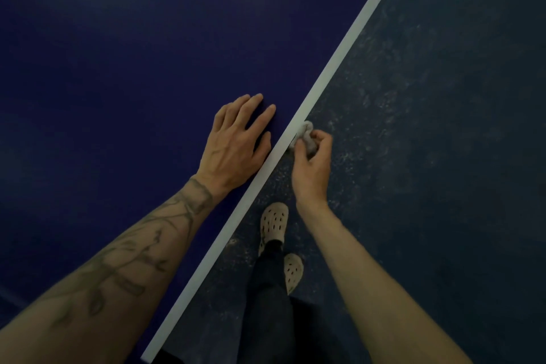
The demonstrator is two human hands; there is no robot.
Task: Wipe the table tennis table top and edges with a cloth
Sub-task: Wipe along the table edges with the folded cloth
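The dark blue table tennis table (133,74) fills the left of the head view, and its white edge line (339,59) runs diagonally from bottom left to top right. My left hand (236,142) lies flat on the blue top beside the line, fingers spread. My right hand (313,162) is off the table's side, shut on a small bunched white cloth (305,134). The cloth presses against the table's side edge just below the white line. Part of the cloth is hidden inside my fingers.
A dark speckled floor (443,127) lies to the right of the table. My two feet in pale clogs (274,223) stand on it close to the table edge, below my right hand.
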